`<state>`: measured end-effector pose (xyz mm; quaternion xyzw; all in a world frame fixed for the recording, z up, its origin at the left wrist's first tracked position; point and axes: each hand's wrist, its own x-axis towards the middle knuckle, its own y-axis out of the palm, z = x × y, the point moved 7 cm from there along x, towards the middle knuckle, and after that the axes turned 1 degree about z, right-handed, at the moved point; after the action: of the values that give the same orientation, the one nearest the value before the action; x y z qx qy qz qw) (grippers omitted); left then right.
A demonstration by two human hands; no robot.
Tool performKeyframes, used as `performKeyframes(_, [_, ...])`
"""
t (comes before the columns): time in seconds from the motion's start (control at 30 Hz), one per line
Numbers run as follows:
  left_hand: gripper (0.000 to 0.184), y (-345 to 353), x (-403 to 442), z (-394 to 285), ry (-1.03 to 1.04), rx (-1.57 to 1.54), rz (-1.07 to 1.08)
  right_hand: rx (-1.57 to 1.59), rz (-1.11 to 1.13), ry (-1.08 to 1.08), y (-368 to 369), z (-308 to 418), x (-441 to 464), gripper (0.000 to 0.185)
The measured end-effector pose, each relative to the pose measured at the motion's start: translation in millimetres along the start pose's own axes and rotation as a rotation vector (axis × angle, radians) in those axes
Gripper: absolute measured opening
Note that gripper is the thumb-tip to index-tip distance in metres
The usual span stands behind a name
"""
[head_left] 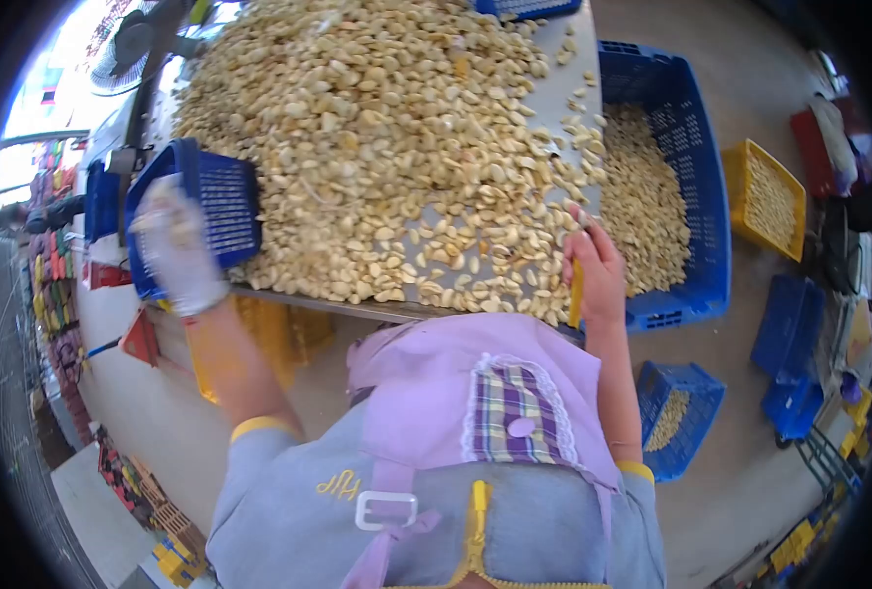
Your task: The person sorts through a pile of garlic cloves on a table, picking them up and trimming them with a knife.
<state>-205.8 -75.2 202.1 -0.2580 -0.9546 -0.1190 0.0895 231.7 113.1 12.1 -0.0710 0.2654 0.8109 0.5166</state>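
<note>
A large heap of pale, curved kernels (357, 128), possibly cashews, covers the metal table (573, 59). My left hand (179, 250), in a white glove, is over the blue basket (230, 211) at the table's left edge. Motion smears its fingers, so whether they hold anything cannot be made out. My bare right hand (598, 263) is at the table's right edge, beside the loose kernels. Its fingers are closed round a slim tool with a yellow handle (576, 293); the tool's working end is not clear.
Right of the table stands a large blue crate (708, 196) part full of kernels. Beyond it are a yellow crate (740, 211) and a smaller blue basket (701, 417), both holding kernels. A yellow container (249, 339) sits below the table's left front. A fan (127, 44) stands at upper left.
</note>
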Motion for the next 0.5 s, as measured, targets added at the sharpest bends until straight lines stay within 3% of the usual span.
performKeyframes(0.07, [0.042, -79.1, 51.5, -27.5, 0.145, 0.696, -0.085, -0.02, 0.006, -0.013, 0.7, -0.3, 3.4, 0.036])
performKeyframes(0.1, [0.047, -110.4, 70.3, -28.3, 0.078, 0.855, -0.113, -0.017, 0.004, -0.015, 1.0, -3.4, 4.5, 0.036])
performKeyframes(0.2, [0.061, -79.6, 69.3, -43.8, 0.316, 2.299, -0.154, -0.019, -0.003, -0.002, 2.4, -5.0, 5.9, 0.037])
performKeyframes(0.23, [0.07, -56.0, 49.6, -47.0, 0.403, 2.295, -0.348, -0.022, -0.008, 0.004, 2.2, -4.7, 6.4, 0.037])
performKeyframes(0.3, [0.06, 19.7, 24.3, -43.1, 0.628, 2.219, -0.172, -0.006, -0.024, 0.024, 0.6, -5.9, 8.1, 0.036])
performKeyframes(0.37, [0.044, 73.7, -1.0, -3.0, 0.706, 1.311, 0.225, 0.017, -0.032, 0.035, 0.2, -5.8, 10.3, 0.035])
performKeyframes(0.4, [0.035, 116.8, -27.7, 17.5, 0.681, 1.1, 0.367, 0.008, -0.05, 0.046, 1.1, -4.7, 11.3, 0.032])
performKeyframes(0.47, [0.038, 192.2, -75.2, 71.6, 0.529, 0.849, 0.736, -0.031, -0.062, 0.073, 3.0, -2.5, 12.6, 0.03])
performKeyframes(0.5, [0.037, 218.6, -97.5, 99.6, 0.621, 0.886, 0.866, -0.049, -0.067, 0.087, 3.6, -1.8, 13.6, 0.028])
